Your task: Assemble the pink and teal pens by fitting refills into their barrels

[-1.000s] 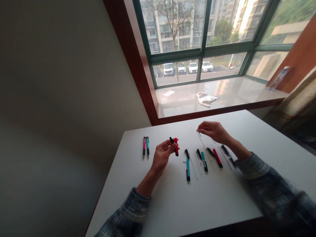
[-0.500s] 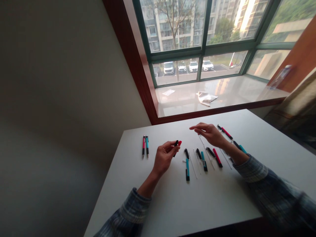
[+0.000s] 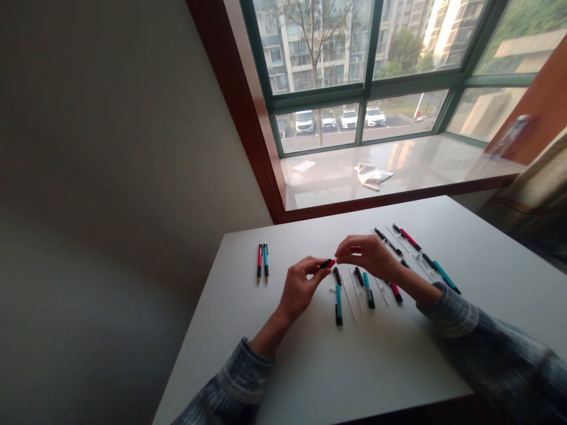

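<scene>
My left hand [image 3: 302, 284] is closed around a red and black pen barrel [image 3: 328, 263], its red end pointing right. Right at that end are the fingertips of my right hand [image 3: 365, 254], bent together in a pinch; whatever they hold is too small to make out. Below the hands lie a turquoise pen barrel [image 3: 338, 304] with a black grip [image 3: 337, 275] above it, and a second turquoise barrel [image 3: 368, 289]. Thin white refills [image 3: 348, 298] lie between them. A red barrel [image 3: 396, 293] is partly hidden under my right wrist.
Two whole pens, one red [image 3: 259, 262] and one turquoise [image 3: 266, 262], lie side by side on the left of the white table [image 3: 283, 378]. More pen parts, including a red barrel [image 3: 410, 239] and a turquoise barrel [image 3: 446, 276], lie at the right. Behind is a windowsill [image 3: 328, 192] with a cloth [image 3: 372, 176].
My right hand has come down and left to the barrel's end, its stretched fingers now bent into a pinch. The barrel in my left hand has tipped from steep to nearly level.
</scene>
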### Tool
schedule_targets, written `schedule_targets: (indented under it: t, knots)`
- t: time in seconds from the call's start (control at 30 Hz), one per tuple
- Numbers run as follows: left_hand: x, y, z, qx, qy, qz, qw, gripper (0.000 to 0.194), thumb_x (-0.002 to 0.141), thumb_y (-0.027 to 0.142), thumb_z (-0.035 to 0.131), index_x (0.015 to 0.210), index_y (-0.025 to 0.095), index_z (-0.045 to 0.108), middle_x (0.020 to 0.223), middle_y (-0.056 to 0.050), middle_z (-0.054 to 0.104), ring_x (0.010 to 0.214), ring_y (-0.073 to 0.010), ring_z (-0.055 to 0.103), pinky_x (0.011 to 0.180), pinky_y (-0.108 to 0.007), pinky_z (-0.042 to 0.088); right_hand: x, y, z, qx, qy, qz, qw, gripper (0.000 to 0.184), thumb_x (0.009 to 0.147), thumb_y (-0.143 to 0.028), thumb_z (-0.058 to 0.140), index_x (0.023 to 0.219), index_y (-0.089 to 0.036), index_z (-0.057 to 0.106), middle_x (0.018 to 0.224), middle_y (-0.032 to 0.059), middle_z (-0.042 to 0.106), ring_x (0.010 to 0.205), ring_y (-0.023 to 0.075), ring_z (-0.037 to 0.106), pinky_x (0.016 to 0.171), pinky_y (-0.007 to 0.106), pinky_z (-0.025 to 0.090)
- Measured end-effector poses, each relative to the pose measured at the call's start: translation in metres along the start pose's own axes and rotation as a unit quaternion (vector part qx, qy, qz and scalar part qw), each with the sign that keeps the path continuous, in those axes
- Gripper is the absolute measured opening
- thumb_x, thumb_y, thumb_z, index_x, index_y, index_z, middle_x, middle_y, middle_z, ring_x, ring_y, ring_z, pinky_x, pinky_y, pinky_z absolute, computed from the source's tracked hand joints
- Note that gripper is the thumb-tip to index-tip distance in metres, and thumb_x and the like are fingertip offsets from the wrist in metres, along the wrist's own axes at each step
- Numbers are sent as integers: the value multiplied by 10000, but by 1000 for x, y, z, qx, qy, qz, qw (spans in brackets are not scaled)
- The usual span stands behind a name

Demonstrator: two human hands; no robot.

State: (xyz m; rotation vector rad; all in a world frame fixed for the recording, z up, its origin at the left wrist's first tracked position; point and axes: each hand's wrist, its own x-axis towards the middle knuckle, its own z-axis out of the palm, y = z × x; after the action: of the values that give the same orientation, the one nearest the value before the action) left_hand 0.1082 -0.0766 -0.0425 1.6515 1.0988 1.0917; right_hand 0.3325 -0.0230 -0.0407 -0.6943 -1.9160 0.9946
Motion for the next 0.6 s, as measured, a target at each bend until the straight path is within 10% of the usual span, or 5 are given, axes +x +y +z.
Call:
schedule_targets:
  t: [0.6]
  knots:
    - [-1, 1, 1, 27, -8, 18, 999, 250, 919, 367, 723, 1088, 203, 808, 1001, -94, 761, 876, -210, 688, 793, -317, 548, 1, -10, -6, -124, -54, -37, 990, 196, 940, -421, 717, 993, -261, 816, 955, 51, 786, 811, 198, 753, 741, 333, 616]
